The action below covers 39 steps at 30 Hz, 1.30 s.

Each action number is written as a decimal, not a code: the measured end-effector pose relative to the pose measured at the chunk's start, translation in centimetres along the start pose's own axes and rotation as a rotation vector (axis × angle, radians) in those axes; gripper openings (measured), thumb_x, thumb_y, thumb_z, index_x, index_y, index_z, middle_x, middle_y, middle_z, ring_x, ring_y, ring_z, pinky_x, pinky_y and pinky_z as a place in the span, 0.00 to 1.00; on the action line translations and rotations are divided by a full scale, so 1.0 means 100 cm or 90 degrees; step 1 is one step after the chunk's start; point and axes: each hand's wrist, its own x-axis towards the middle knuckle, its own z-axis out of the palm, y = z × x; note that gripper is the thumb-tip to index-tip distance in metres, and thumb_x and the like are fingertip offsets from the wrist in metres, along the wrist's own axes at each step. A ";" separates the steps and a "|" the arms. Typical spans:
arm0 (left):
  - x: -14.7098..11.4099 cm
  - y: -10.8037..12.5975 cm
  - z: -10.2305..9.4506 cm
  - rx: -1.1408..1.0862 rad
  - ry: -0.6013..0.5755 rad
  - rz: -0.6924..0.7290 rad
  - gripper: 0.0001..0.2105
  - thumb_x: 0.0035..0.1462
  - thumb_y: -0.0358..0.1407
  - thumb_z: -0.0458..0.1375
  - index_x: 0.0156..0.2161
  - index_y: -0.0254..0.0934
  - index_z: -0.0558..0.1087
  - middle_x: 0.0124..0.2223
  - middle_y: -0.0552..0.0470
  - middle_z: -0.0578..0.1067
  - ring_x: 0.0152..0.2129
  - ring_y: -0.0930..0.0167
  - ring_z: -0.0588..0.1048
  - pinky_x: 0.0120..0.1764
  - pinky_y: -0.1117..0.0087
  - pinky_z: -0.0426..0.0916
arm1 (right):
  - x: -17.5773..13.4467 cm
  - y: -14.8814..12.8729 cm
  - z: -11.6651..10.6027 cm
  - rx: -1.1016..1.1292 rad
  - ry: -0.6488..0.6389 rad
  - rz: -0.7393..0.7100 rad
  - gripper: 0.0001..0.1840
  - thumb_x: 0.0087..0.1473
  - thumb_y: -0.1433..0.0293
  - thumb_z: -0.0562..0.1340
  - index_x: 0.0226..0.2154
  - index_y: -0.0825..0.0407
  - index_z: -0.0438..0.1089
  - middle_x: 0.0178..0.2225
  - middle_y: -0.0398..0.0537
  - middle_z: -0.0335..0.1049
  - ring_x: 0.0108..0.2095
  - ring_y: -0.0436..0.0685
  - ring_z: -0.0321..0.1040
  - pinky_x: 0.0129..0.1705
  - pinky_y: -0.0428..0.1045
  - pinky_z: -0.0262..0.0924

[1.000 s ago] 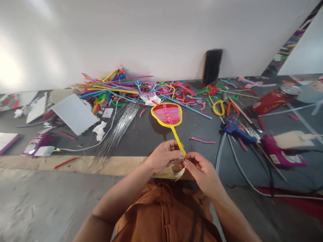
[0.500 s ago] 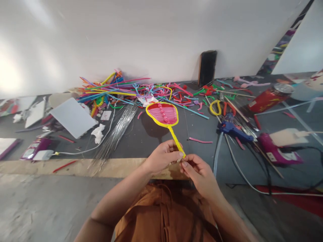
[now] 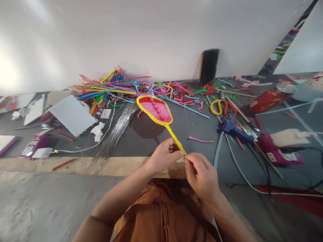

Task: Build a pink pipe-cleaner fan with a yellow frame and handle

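Observation:
A pipe-cleaner racket-shaped piece (image 3: 161,111) is held up over the dark table. Its rim and handle are yellow, and its head is filled with pink and red, crossed by a row of pink beads or bumps. My left hand (image 3: 165,156) is closed round the lower part of the yellow handle, thumb on top. At the handle's end, my right hand (image 3: 202,171) pinches the tip between thumb and forefinger. The pinched end itself is mostly hidden by the fingers. The head of the piece tilts away to the left, apart from the table.
Behind lies a heap of coloured pipe cleaners (image 3: 108,89), with a bundle of thin wires (image 3: 117,129) nearer. A blue glue gun (image 3: 234,130), a red can (image 3: 271,97) and a purple power strip (image 3: 277,151) lie right. A phone (image 3: 209,67) leans on the wall.
The head of the piece has swung left and slightly up, turning about its handle. My right hand has rolled and shifted a little to the right, still at the handle's end.

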 end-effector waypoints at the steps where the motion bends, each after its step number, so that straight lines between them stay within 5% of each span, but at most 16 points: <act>1: -0.001 0.000 0.000 0.014 -0.006 0.001 0.09 0.47 0.32 0.62 0.34 0.34 0.68 0.30 0.56 0.71 0.28 0.76 0.69 0.34 0.73 0.62 | 0.001 0.000 -0.002 0.010 -0.016 0.025 0.07 0.58 0.75 0.56 0.35 0.49 0.68 0.31 0.49 0.71 0.32 0.54 0.70 0.35 0.48 0.66; 9: -0.004 0.004 -0.005 0.003 -0.059 -0.026 0.10 0.46 0.34 0.64 0.33 0.35 0.70 0.31 0.55 0.71 0.29 0.74 0.69 0.35 0.73 0.62 | 0.007 0.006 -0.009 0.104 -0.147 0.218 0.08 0.61 0.66 0.53 0.32 0.48 0.65 0.28 0.45 0.69 0.28 0.53 0.66 0.31 0.47 0.62; 22: -0.005 0.003 -0.007 -0.143 -0.064 -0.094 0.15 0.42 0.38 0.68 0.32 0.34 0.69 0.27 0.58 0.67 0.21 0.80 0.63 0.26 0.75 0.56 | 0.009 0.004 -0.007 0.208 -0.147 0.242 0.07 0.60 0.66 0.55 0.33 0.50 0.67 0.30 0.45 0.68 0.31 0.53 0.65 0.35 0.47 0.61; 32: -0.010 0.004 -0.012 -0.156 -0.064 -0.186 0.13 0.39 0.35 0.66 0.31 0.34 0.69 0.27 0.57 0.69 0.21 0.79 0.65 0.27 0.76 0.59 | 0.014 0.004 -0.002 0.440 -0.160 0.462 0.07 0.47 0.64 0.63 0.25 0.51 0.67 0.26 0.45 0.70 0.26 0.50 0.64 0.27 0.45 0.60; 36: -0.011 0.003 -0.015 -0.166 -0.088 -0.201 0.13 0.40 0.34 0.66 0.31 0.34 0.69 0.26 0.56 0.71 0.21 0.78 0.68 0.27 0.75 0.63 | 0.013 0.006 -0.003 0.445 -0.220 0.413 0.07 0.53 0.64 0.60 0.30 0.50 0.66 0.23 0.41 0.67 0.23 0.49 0.62 0.25 0.44 0.59; 39: -0.011 0.003 -0.017 -0.172 -0.089 -0.215 0.12 0.40 0.34 0.65 0.31 0.34 0.68 0.25 0.54 0.73 0.20 0.77 0.70 0.27 0.75 0.64 | 0.013 0.012 -0.004 0.318 -0.205 0.233 0.05 0.57 0.68 0.57 0.32 0.49 0.67 0.30 0.45 0.71 0.31 0.52 0.68 0.34 0.47 0.64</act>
